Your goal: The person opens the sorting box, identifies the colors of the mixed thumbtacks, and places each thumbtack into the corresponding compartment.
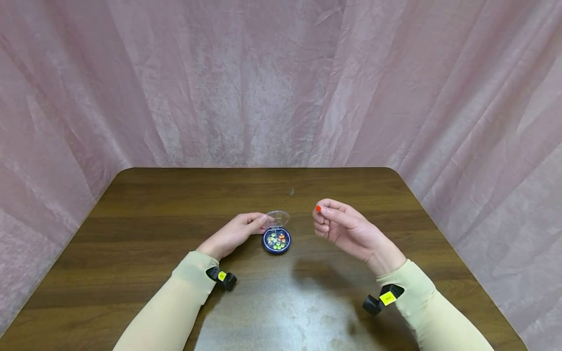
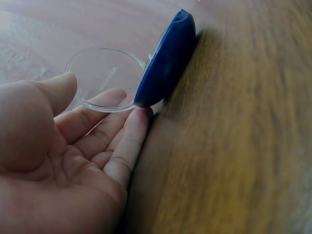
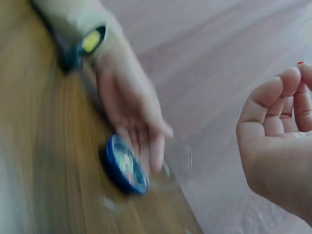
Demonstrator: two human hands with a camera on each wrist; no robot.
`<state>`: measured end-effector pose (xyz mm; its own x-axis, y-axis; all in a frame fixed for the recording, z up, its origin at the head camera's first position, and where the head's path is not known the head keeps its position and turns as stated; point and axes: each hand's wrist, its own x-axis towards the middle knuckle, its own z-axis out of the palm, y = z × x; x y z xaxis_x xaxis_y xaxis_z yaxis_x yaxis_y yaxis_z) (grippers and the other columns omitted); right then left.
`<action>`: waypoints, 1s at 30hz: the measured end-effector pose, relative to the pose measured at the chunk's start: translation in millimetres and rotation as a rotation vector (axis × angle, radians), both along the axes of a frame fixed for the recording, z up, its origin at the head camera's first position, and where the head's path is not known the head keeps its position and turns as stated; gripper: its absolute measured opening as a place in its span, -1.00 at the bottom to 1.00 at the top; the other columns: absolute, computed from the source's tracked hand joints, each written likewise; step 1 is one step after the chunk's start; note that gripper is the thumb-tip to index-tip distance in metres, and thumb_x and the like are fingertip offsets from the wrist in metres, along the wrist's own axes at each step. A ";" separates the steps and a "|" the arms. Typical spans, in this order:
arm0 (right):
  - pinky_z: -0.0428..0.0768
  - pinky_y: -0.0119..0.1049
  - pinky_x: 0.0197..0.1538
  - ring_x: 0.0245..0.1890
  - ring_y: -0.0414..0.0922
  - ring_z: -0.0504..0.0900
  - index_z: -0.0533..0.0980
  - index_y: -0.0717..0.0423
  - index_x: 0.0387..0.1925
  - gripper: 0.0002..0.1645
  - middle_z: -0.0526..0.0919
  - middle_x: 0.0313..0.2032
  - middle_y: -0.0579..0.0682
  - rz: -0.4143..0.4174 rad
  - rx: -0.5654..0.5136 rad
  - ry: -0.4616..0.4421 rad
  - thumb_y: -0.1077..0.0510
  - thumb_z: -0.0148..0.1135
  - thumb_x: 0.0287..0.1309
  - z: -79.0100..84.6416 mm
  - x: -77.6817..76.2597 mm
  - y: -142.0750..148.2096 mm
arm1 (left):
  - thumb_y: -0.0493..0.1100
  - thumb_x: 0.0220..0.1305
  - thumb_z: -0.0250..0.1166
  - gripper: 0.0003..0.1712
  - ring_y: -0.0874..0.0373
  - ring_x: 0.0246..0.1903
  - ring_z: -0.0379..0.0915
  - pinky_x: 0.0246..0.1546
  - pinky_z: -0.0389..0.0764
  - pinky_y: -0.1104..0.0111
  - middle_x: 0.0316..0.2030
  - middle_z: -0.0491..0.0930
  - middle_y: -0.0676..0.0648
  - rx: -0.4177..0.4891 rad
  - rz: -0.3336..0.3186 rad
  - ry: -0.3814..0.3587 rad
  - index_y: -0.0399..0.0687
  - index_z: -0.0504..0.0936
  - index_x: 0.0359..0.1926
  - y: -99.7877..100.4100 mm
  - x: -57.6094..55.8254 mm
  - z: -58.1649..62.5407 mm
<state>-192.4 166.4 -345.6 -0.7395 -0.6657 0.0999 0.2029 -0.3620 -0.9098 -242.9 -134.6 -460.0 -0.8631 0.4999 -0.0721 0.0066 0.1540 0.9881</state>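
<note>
A small round blue case (image 1: 276, 241) sits on the table, with its clear lid (image 2: 108, 77) raised. Inside are several tiny green pieces (image 1: 278, 246) and a few orange ones (image 1: 281, 237), their kind too small to make out. My left hand (image 1: 240, 231) holds the lid at its left edge, thumb at the rim and fingertips behind the clear plastic. Off to the right of the case and above the table, my right hand (image 1: 351, 231) pinches a small orange-red round piece (image 1: 318, 208) between thumb and index finger. In the right wrist view only its red edge (image 3: 300, 63) shows.
The brown wooden table (image 1: 167, 195) has rounded far corners. Pink curtains (image 1: 246, 87) hang close behind it and along both sides. A black wrist camera (image 1: 226, 280) is strapped to the left wrist and another (image 1: 378, 302) to the right.
</note>
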 end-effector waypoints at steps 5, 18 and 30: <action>0.23 -0.34 -0.26 -0.42 -0.19 0.29 0.48 0.08 -0.21 -0.75 0.39 -0.37 -0.10 0.124 -0.131 -0.002 0.23 -0.15 0.53 10.1 10.7 -11.8 | 0.16 0.52 0.02 -0.49 0.15 0.18 0.48 0.24 0.41 0.29 0.17 0.57 0.05 0.008 -0.006 0.003 0.00 0.60 0.22 -1.2 1.3 -0.1; 0.52 -0.33 -0.29 -0.38 -0.19 0.52 0.63 -0.08 -0.28 -0.93 0.59 -0.39 -0.06 -0.228 0.658 0.570 0.04 0.31 0.29 -0.1 13.7 -28.8 | 0.12 0.55 -0.01 -0.47 0.16 0.22 0.45 0.22 0.43 0.31 0.21 0.55 -0.02 0.002 -0.039 0.030 -0.11 0.56 0.26 0.6 0.5 -0.1; 0.42 -0.43 -0.45 -0.50 -0.39 0.43 0.59 -0.22 -0.45 -0.90 0.45 -0.50 -0.38 -0.439 1.251 1.261 0.08 0.36 0.07 -54.5 -19.8 -51.4 | 0.10 0.55 0.01 -0.47 0.11 0.23 0.44 0.21 0.45 0.30 0.21 0.55 -0.06 0.026 -0.028 0.020 -0.14 0.57 0.26 1.3 -0.5 1.1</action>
